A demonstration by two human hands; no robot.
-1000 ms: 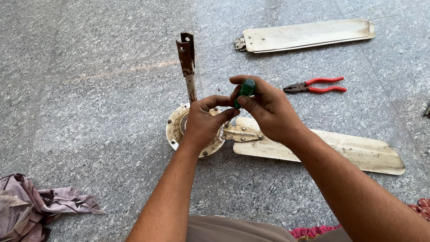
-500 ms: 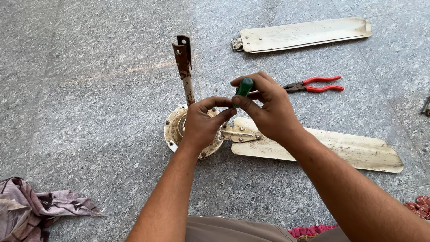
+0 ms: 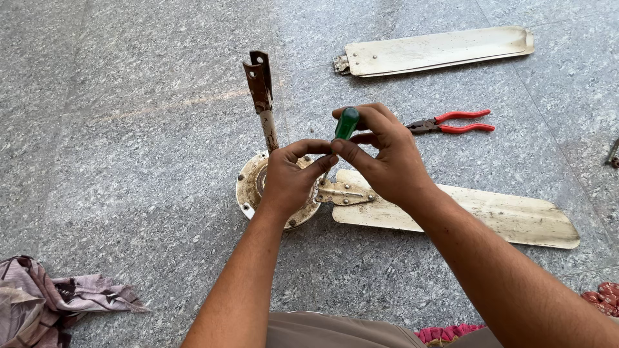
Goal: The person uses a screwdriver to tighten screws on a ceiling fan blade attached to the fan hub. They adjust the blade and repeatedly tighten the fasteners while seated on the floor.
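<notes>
2 hands meet over the fan motor, right grip closed around a green screwdriver handle.

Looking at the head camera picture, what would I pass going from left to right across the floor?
Crumpled cloth → rusty rod → left hand on the fan motor → right hand holding a green-handled screwdriver → red pliers.

A detached fan blade lies on the grey stone floor. Red-handled pliers rest near that blade, closer to the viewer. A crumpled cloth sits well apart from it, at the lower left corner.
</notes>
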